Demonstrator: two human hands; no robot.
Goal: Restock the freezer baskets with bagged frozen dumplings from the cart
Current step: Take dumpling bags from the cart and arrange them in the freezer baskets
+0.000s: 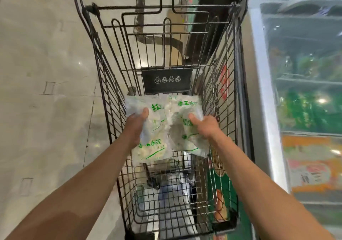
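1. Your left hand [136,127] grips the left clear plastic bag of frozen dumplings with green print [148,128]: thumb on top, fingers curled under and hidden.
2. Your right hand [205,127] grips the right clear plastic bag of frozen dumplings with green print [187,125] the same way, thumb on its upper face.
3. Both bags are held up inside the black wire shopping cart [114,84], above its mesh floor, side by side with inner edges touching or overlapping. Can't tell which.
4. The bags sit just in front of the black plastic flap with white pictograms [167,80] on the cart's far end.
5. Under the bags, the cart floor shows only mesh, with blurred shapes visible through it. Too blurred to identify.
6. The glass-topped chest freezer with a silver rim [266,95] stands just beside the cart on your right. Green and orange packages [311,158] show through the lid, blurred.
7. The freezer's front panel [222,193] with green and red graphics shows through the cart's right wall.
8. The pale tiled floor [46,73] runs along the cart's left side.
9. Both forearms are bare and reach forward over the cart's near end.
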